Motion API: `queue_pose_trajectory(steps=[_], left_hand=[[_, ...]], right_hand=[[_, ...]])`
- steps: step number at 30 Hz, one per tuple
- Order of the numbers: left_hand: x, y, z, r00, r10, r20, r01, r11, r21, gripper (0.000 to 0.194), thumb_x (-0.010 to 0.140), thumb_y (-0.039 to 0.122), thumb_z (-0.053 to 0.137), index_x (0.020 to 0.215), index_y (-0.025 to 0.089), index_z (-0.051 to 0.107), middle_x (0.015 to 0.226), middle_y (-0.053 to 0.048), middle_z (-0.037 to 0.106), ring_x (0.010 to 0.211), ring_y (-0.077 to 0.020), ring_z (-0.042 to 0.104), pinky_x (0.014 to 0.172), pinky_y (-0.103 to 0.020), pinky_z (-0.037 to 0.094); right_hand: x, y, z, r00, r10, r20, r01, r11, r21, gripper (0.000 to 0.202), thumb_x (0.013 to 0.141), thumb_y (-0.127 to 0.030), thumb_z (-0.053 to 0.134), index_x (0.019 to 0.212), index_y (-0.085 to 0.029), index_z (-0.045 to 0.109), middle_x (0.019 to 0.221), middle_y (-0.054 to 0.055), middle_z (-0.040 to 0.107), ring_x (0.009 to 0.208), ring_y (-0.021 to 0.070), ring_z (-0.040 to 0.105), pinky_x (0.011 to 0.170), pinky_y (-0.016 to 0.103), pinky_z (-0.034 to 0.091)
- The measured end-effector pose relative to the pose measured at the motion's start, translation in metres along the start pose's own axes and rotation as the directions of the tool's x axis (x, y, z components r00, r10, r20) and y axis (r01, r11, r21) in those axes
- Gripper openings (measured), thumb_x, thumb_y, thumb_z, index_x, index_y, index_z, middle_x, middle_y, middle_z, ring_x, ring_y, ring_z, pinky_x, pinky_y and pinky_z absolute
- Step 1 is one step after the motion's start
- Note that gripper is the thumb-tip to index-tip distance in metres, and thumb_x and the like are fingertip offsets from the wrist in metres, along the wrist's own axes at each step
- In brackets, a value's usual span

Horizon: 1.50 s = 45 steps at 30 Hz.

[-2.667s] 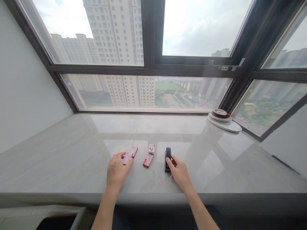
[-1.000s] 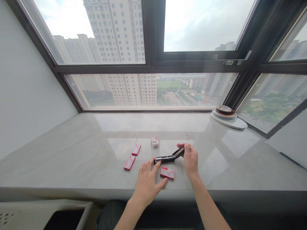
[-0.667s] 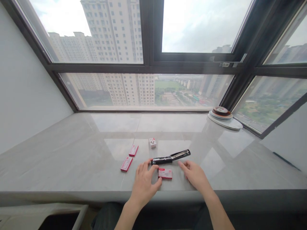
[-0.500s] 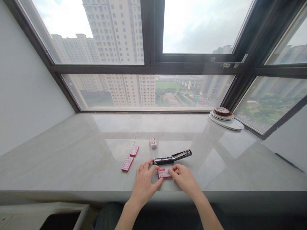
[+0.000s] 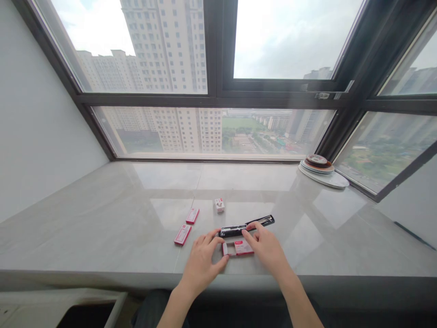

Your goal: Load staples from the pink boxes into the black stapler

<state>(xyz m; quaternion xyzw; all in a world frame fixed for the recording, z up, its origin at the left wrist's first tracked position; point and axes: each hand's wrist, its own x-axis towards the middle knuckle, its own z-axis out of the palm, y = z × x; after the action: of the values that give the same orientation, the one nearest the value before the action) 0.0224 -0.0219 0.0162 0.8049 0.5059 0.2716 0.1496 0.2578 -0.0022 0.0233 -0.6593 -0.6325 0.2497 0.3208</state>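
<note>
A red-and-white staple box (image 5: pixel 243 247) lies near the counter's front edge, with its tray (image 5: pixel 231 248) showing at the left end of the cover. My left hand (image 5: pixel 205 260) has thumb and forefinger on either side of the tray's left end, gripping it. Just behind the box lies a black stapler (image 5: pixel 232 231), swung open, its upper arm slanting right. My right hand (image 5: pixel 264 248) is over the right part of the box. Its thumb and forefinger come close together at the stapler's middle; whatever is between them is too small to make out.
Two more red-and-white boxes (image 5: pixel 183 234) lie left of my left hand. A small white box (image 5: pixel 219 205) stands behind the stapler. Stacked plates (image 5: pixel 324 180) sit in the far right corner by the window frame (image 5: pixel 205 160).
The staple box has come open, its cover now further right and the tray exposed at left. My right hand has moved from the box up to the stapler; my left hand stays at the box.
</note>
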Motion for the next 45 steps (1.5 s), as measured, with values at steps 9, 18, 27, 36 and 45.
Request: queue_pose_trajectory(steps=[9, 18, 27, 36, 45], left_hand=[[0.002, 0.0, 0.0, 1.0, -0.017, -0.018, 0.017, 1.0, -0.017, 0.028, 0.084, 0.031, 0.071, 0.111, 0.034, 0.065, 0.144, 0.002, 0.055, 0.122, -0.0268, 0.054, 0.104, -0.046, 0.043], [0.002, 0.0, 0.0, 0.999, -0.021, -0.031, 0.021, 1.0, -0.015, 0.031, 0.084, 0.033, 0.07, 0.114, 0.034, 0.066, 0.142, 0.001, 0.057, 0.118, -0.0276, 0.055, 0.103, -0.046, 0.044], [0.001, -0.002, 0.0, 0.999, -0.031, -0.038, 0.029, 0.998, -0.052, 0.025, 0.084, 0.028, 0.07, 0.108, 0.033, 0.066, 0.142, 0.002, 0.056, 0.122, -0.0253, 0.055, 0.106, -0.044, 0.042], [-0.008, -0.001, -0.001, 0.979, -0.161, -0.122, 0.151, 0.984, -0.09, 0.02, 0.098, 0.036, 0.052, 0.088, 0.024, 0.065, 0.094, -0.003, 0.067, 0.093, -0.022, 0.061, 0.087, -0.037, 0.046], [-0.001, 0.028, 0.026, 0.97, -0.144, -0.198, 0.15, 0.989, 0.011, 0.027, 0.101, 0.032, 0.045, 0.087, 0.025, 0.067, 0.083, -0.003, 0.068, 0.083, -0.0218, 0.061, 0.085, -0.038, 0.041]], right_hand=[[0.02, -0.026, 0.054, 0.991, 0.057, 0.122, -0.095, 0.938, 0.335, 0.037, 0.089, -0.051, 0.058, 0.098, -0.016, 0.066, 0.054, -0.001, 0.062, 0.047, 0.0147, 0.051, 0.05, 0.025, 0.034], [0.013, -0.057, 0.04, 0.978, -0.194, 0.073, 0.182, 0.972, 0.147, 0.022, 0.091, -0.041, 0.059, 0.091, -0.023, 0.07, 0.057, -0.004, 0.054, 0.056, 0.0133, 0.05, 0.058, 0.024, 0.033], [-0.007, -0.037, 0.009, 0.921, -0.248, 0.299, 0.272, 0.961, -0.041, 0.008, 0.083, -0.03, 0.067, 0.081, -0.024, 0.073, 0.065, -0.002, 0.063, 0.06, 0.0134, 0.052, 0.057, 0.025, 0.028], [-0.02, 0.026, -0.009, 0.991, 0.012, 0.136, -0.009, 1.0, -0.021, 0.031, 0.094, -0.046, 0.051, 0.081, -0.021, 0.062, 0.057, -0.003, 0.056, 0.055, 0.0145, 0.048, 0.055, 0.026, 0.029], [-0.016, 0.029, 0.013, 0.985, 0.059, 0.161, -0.084, 0.985, 0.152, 0.04, 0.093, -0.058, 0.049, 0.08, -0.02, 0.059, 0.054, -0.002, 0.057, 0.049, 0.0141, 0.05, 0.051, 0.025, 0.034]])
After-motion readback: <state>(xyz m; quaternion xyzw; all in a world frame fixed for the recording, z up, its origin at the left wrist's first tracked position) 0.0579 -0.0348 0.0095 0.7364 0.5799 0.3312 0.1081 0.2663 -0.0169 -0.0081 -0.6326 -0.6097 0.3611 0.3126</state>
